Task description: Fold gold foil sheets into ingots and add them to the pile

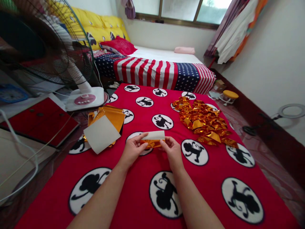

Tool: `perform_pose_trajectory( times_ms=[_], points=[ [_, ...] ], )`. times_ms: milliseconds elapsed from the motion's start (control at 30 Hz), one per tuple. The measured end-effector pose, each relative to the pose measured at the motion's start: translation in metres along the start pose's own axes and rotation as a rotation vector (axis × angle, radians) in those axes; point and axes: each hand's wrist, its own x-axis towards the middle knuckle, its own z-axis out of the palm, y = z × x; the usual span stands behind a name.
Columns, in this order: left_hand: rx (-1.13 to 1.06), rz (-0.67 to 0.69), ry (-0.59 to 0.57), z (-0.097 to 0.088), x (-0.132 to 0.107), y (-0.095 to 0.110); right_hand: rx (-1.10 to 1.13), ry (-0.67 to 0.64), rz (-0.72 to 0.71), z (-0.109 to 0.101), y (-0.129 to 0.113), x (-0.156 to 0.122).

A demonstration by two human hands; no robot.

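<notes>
A partly folded sheet of gold foil paper is held level above the red cloth, its white backing showing along the far side and shiny gold along the near side. My left hand pinches its left end between thumb and fingers. At the right end, my right hand grips it the same way. To the left lies a stack of gold foil sheets, with one sheet white side up on top. Several folded gold paper pieces lie heaped on the right.
Under everything spreads a red cloth with monkey circles. A standing fan is at the left, beside a red-topped surface. Beyond the cloth is a bed; a yellow stool stands at the right.
</notes>
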Motion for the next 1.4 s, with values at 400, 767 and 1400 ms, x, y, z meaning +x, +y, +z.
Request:
perform_pose_trajectory(
  times_ms=[400,767,1400],
  points=[
    [-0.012,-0.01,0.051,-0.0007,0.0005,0.0011,-0.078,-0.002,-0.03,-0.0015,0.0018,-0.0012],
    [-0.019,-0.019,0.039,-0.0012,0.0005,-0.0007,-0.07,-0.002,-0.029,0.0001,0.0014,-0.0031],
    [-0.016,0.0,0.042,-0.0013,0.0003,-0.0004,-0.112,0.008,-0.067,0.0022,-0.0009,-0.0061]
  ],
)
